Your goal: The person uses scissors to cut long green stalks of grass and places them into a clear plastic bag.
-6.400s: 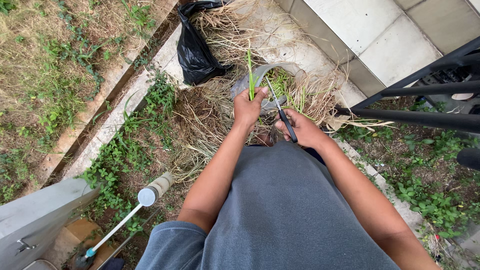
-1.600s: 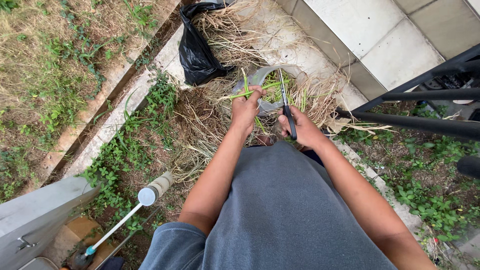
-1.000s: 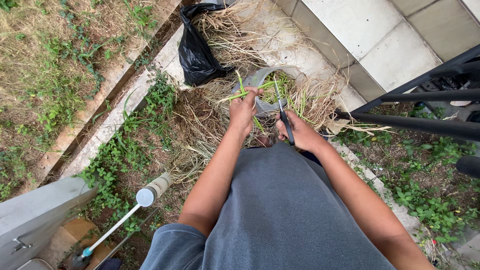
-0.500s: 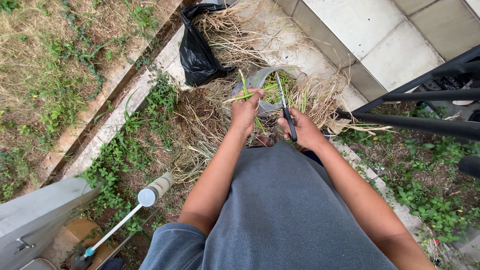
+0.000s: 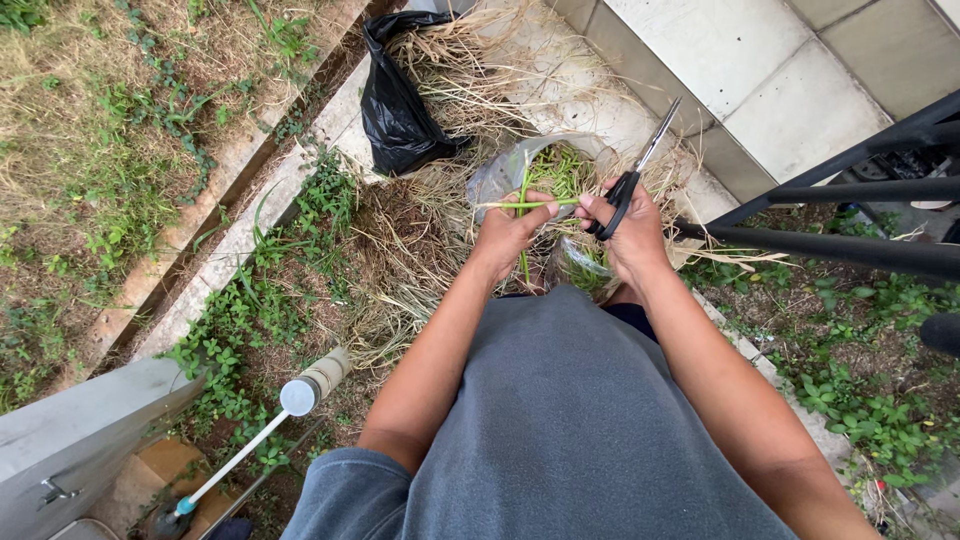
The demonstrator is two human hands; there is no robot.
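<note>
Right now my left hand is clenched on a few green stalks, one pinched crosswise between thumb and forefinger, others running down thru the fist. My right hand grips the black-handled scissors, fingers thru the loops, blades together and pointing up-right away from the stalks; its fingertips meet the crosswise stalk's end (touching, I think, the view's too small to be sure). Both hands hover over a clear plastic bag w/ green cuttings inside, sitting on dry straw. Black bag lies beyond, near a tiled wall. Dark metal rails cross at right.
</note>
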